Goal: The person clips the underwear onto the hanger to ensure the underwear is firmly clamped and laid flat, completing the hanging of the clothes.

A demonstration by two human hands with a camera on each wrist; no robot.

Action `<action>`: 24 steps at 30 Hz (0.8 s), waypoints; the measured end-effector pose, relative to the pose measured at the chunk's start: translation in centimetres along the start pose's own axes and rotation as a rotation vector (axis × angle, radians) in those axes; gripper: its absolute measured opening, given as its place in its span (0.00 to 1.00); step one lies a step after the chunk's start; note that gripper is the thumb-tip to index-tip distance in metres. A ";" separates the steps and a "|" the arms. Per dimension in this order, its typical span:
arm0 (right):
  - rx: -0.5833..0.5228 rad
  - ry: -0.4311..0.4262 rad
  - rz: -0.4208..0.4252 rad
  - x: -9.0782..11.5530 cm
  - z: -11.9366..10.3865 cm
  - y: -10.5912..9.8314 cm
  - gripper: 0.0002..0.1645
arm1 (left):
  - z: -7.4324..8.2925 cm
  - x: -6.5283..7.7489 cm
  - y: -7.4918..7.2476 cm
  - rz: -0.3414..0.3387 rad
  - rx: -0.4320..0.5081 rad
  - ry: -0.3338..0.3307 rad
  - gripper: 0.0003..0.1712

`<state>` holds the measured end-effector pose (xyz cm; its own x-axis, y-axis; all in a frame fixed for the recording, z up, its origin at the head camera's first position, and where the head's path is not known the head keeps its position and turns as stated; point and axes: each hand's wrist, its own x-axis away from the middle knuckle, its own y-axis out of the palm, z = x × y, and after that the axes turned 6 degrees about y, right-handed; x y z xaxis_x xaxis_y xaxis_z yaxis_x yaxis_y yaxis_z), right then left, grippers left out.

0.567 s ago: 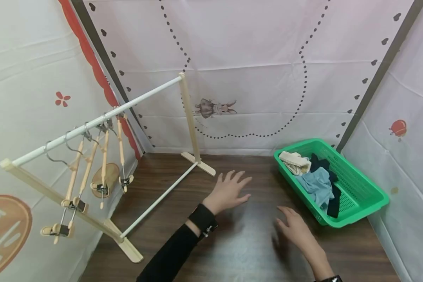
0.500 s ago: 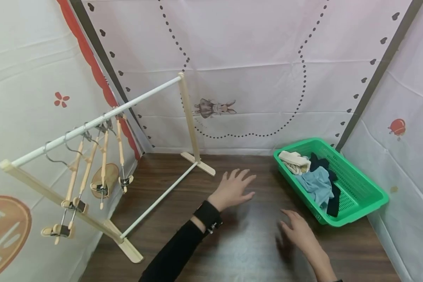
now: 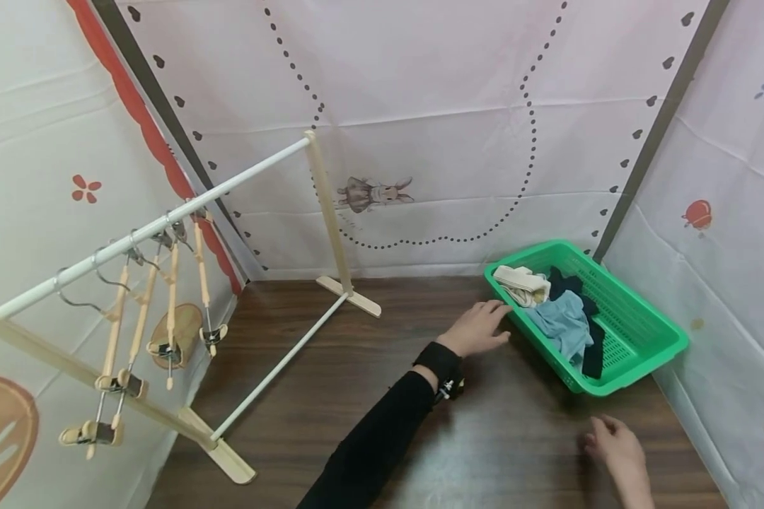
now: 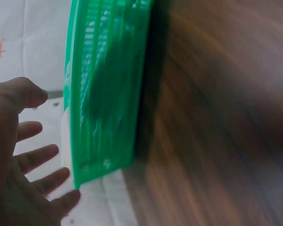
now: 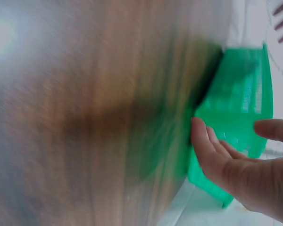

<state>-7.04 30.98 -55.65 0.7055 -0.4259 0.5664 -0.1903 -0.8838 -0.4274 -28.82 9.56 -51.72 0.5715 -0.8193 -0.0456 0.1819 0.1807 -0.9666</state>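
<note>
A green plastic basket [image 3: 637,322] stands at the right of the floor in the head view. Inside it lie a cream cloth [image 3: 521,284], a light blue cloth [image 3: 563,324] and dark navy cloths [image 3: 593,350]. My left hand [image 3: 477,329] is at the basket's left side, fingertips near the rim. In the left wrist view its fingers [image 4: 40,157] are spread beside the basket wall, holding nothing. My right hand [image 3: 617,449] is just in front of the basket's near end. The right wrist view has its thumb apart from the fingers [image 5: 212,148], which overlap the basket.
A wooden rack with a white top bar [image 3: 146,230] stands at the left, several small clip hangers [image 3: 141,311] hanging from it. Printed cloth walls [image 3: 420,155] enclose the brown wood-grain surface [image 3: 395,339] at the left, back and right.
Both hands have moved right, the left up to the basket's side and the right to its near end. The head view has shifted slightly to the right.
</note>
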 end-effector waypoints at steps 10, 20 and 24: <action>-0.640 -0.049 -0.059 -0.8 -2.4 0.0 0.57 | 4.3 -4.9 2.1 -0.118 -0.236 0.224 0.30; -0.651 -0.047 0.037 -2.0 -2.9 2.2 0.48 | 5.3 -7.2 2.3 -0.146 -0.387 0.228 0.27; -0.778 -0.032 0.047 -2.6 -3.6 2.4 0.48 | 5.4 -8.0 2.5 -0.145 -0.375 0.204 0.28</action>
<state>-11.80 29.29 -55.66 0.7020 -0.4709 0.5343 -0.6362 -0.7518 0.1733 -28.58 19.49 -52.36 0.3854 -0.9188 0.0850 -0.0757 -0.1233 -0.9895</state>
